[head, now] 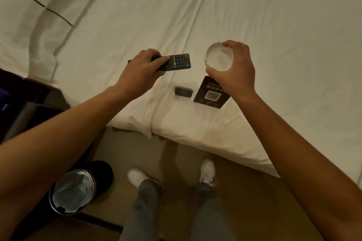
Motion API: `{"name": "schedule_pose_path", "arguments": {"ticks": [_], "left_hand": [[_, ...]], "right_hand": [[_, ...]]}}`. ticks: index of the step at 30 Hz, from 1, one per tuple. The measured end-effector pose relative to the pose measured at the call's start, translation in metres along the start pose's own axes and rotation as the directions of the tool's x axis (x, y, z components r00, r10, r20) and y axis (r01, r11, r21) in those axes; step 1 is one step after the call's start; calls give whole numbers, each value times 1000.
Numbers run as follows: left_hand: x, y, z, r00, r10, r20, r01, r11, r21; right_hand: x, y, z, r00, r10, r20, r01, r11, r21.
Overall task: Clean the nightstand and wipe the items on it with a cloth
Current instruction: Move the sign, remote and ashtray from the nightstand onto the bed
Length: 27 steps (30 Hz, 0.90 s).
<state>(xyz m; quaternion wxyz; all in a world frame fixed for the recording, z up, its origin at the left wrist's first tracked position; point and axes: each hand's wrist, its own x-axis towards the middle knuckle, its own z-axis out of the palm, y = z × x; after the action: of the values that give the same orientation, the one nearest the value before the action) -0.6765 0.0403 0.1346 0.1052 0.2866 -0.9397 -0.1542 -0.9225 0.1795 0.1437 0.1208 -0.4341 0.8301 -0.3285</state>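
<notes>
Nightstand (29, 92) shows only as a dark corner at the left edge of the frame, tight against the side of the bed (195, 15), and its top cannot be made out. Its items are over the white sheet near the frame's centre: a black remote control (179, 61) with coloured buttons, whose key labels are too small to read, is clamped in the left hand (140, 70), fingers wrapped round its near end. Just to the right, the right hand (234, 68) holds a white round ashtray (218, 57) by its rim, fingers closed on it from the right side. Below the ashtray a black card (210, 95) lies flat on the sheet, printed with gold characters too blurred to read and a square code in the middle; the right hand covers its upper corner. Beside the card, to its left and apart from it, sits a small dark rectangular block (183, 92). The sheet is creased, with a thin brown stripe at upper left. The mattress edge runs diagonally toward lower right, above tan flooring (244, 191) where two white shoes stand. At lower left a round waste bin (72, 191) with a liner stands close to the nightstand, narrowing the floor there.
</notes>
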Motion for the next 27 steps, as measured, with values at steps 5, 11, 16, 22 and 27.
{"name": "schedule_pose_path", "arguments": {"ticks": [5, 11, 16, 22, 27], "left_hand": [[38, 49, 10, 999, 44, -8, -44, 998, 43], [76, 113, 35, 987, 154, 36, -157, 984, 89], [107, 174, 58, 967, 240, 87, -247, 966, 79], [127, 239, 85, 939, 316, 133, -327, 943, 69], [139, 277, 121, 911, 371, 180, -385, 922, 50]], "right_hand": [[-4, 57, -37, 998, 38, -39, -38, 999, 8], [-11, 123, -79, 995, 90, -41, -89, 996, 22], [-21, 176, -115, 986, 144, -87, -140, 989, 57], [-39, 241, -156, 966, 232, -116, -225, 971, 77], [-59, 281, -176, 950, 282, -134, -270, 958, 99]]}}
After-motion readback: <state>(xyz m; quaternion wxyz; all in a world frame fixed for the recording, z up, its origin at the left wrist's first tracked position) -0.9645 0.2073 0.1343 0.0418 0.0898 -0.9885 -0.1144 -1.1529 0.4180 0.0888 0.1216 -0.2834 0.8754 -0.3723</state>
